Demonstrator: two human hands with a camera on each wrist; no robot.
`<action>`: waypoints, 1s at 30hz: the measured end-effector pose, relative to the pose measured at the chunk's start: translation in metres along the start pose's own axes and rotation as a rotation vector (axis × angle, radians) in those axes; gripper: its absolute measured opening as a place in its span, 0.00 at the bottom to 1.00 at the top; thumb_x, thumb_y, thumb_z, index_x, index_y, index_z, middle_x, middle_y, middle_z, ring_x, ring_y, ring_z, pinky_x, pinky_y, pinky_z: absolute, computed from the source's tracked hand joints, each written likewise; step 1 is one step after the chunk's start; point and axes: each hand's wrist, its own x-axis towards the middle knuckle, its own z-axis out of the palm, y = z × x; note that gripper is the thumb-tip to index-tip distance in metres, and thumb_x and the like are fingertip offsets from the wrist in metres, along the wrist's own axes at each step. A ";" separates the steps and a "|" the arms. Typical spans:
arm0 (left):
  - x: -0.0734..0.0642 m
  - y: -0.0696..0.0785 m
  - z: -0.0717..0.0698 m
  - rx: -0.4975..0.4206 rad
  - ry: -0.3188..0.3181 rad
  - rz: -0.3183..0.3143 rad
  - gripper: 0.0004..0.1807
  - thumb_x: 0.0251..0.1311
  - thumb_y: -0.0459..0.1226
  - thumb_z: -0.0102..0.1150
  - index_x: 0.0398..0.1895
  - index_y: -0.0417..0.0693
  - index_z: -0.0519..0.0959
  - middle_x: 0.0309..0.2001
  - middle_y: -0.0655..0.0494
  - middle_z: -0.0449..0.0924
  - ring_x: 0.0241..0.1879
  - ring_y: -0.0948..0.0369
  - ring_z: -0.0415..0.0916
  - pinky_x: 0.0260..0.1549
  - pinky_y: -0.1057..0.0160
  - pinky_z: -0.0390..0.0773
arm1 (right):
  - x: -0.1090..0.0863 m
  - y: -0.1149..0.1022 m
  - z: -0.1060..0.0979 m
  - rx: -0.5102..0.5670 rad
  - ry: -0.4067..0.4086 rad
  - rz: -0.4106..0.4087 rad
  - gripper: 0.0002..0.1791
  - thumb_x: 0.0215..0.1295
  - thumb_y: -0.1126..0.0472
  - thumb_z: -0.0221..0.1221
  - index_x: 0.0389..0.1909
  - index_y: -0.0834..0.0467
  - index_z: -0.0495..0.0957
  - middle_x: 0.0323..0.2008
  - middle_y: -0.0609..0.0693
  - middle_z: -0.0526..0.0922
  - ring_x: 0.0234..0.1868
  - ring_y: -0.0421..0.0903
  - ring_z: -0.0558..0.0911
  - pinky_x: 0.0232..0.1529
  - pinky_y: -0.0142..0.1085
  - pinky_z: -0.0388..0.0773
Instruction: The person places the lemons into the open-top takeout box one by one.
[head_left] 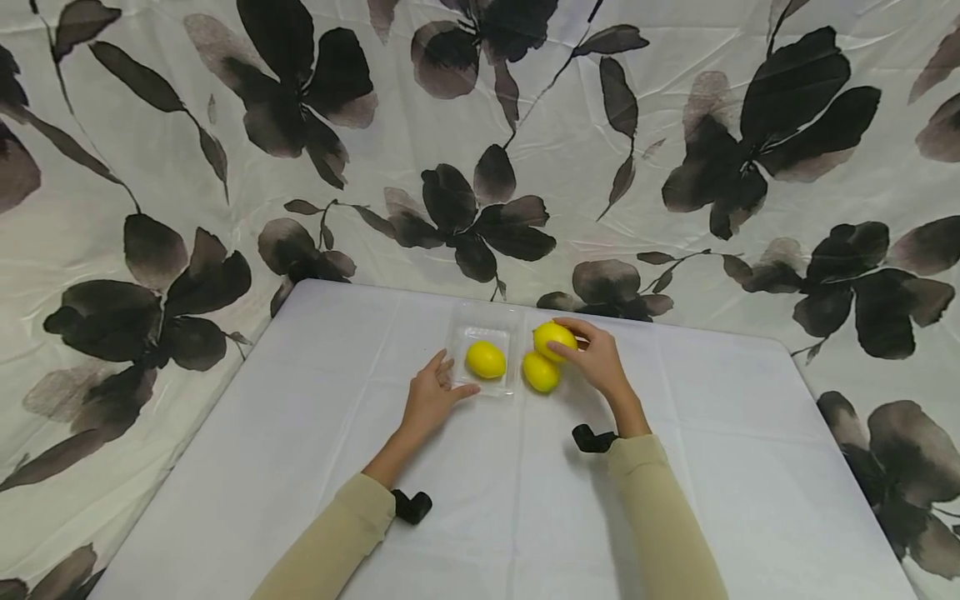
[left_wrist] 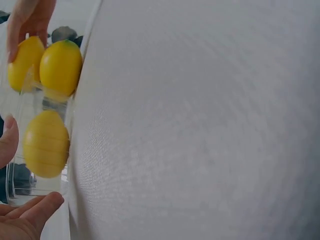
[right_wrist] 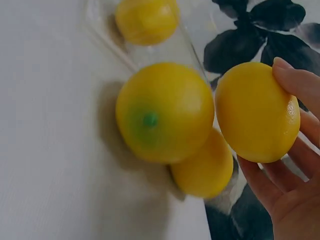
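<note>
Right hand [head_left: 600,360] pinches one lemon [right_wrist: 256,114]; bump could roll neighbouring lemon [head_left: 541,373] away. Left hand [head_left: 432,396], fingers relaxed, touches clear tray [head_left: 512,367]; light contact risks sliding.

We lose the near edge of the worktop [head_left: 480,508] below the head view, and the right wrist view shows one lemon [right_wrist: 204,172] partly hidden behind another lemon [right_wrist: 165,112].

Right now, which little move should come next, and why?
Perhaps the right hand should carry its lemon over the box: it grips that lemon, there's bare space beside the inner lemon, and the left hand is at the box's edge.
</note>
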 end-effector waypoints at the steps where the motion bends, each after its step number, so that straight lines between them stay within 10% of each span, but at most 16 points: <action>1: 0.000 0.000 0.000 0.001 0.002 -0.004 0.52 0.49 0.42 0.76 0.75 0.37 0.57 0.67 0.39 0.71 0.61 0.47 0.76 0.59 0.49 0.75 | 0.003 -0.003 0.003 -0.004 -0.005 -0.002 0.27 0.61 0.52 0.69 0.60 0.56 0.78 0.58 0.57 0.80 0.58 0.54 0.77 0.62 0.49 0.75; 12: -0.001 0.002 0.000 0.027 -0.003 0.008 0.52 0.50 0.42 0.76 0.75 0.36 0.57 0.66 0.40 0.71 0.57 0.48 0.78 0.57 0.49 0.76 | 0.032 -0.029 0.044 -0.002 -0.090 -0.080 0.28 0.61 0.50 0.68 0.60 0.56 0.78 0.57 0.53 0.81 0.56 0.51 0.79 0.61 0.47 0.75; 30: -0.002 0.004 0.004 -0.007 -0.021 0.003 0.51 0.51 0.43 0.75 0.75 0.38 0.58 0.66 0.41 0.72 0.55 0.48 0.79 0.56 0.49 0.77 | 0.046 -0.039 0.085 -0.037 -0.141 0.015 0.24 0.62 0.57 0.68 0.59 0.56 0.79 0.59 0.52 0.80 0.60 0.52 0.78 0.65 0.45 0.72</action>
